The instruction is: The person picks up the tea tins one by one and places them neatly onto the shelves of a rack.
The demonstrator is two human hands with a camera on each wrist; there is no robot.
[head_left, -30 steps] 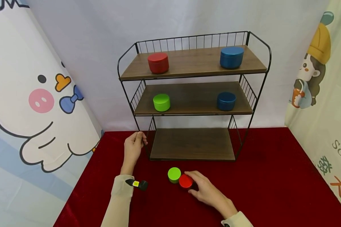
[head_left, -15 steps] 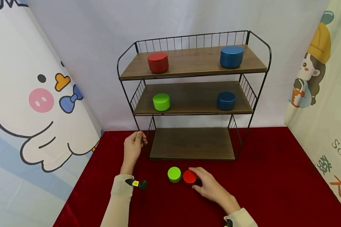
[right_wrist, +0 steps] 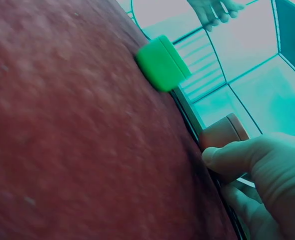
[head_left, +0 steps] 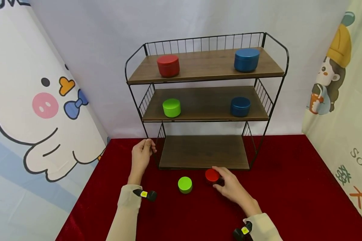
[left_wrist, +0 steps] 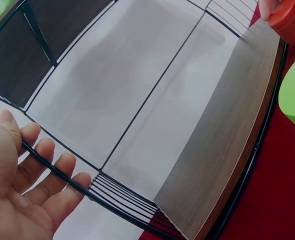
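Note:
My right hand (head_left: 231,187) pinches a small round red tin (head_left: 211,176) between thumb and fingers, just in front of the rack's bottom board. In the right wrist view the thumb lies along the side of this tin (right_wrist: 222,134). To its left a small green tin (head_left: 185,185) stands on the red cloth. My left hand (head_left: 141,157) grips the left front post of a black wire shelf rack (head_left: 205,152). From the left wrist view, the fingers (left_wrist: 55,172) curl round the thin black rod. Whether the red tin touches the cloth is hard to tell.
On the top shelf (head_left: 206,65) stand a red tin (head_left: 168,66) and a larger blue tin (head_left: 246,60). The middle shelf (head_left: 205,100) bears a green tin (head_left: 171,108) and a blue tin (head_left: 240,107). Printed curtains hang on both sides; red cloth (head_left: 289,187) covers the table.
My right hand has moved the red tin away from the green tin, to the right and toward the rack. The left hand stays on the post.

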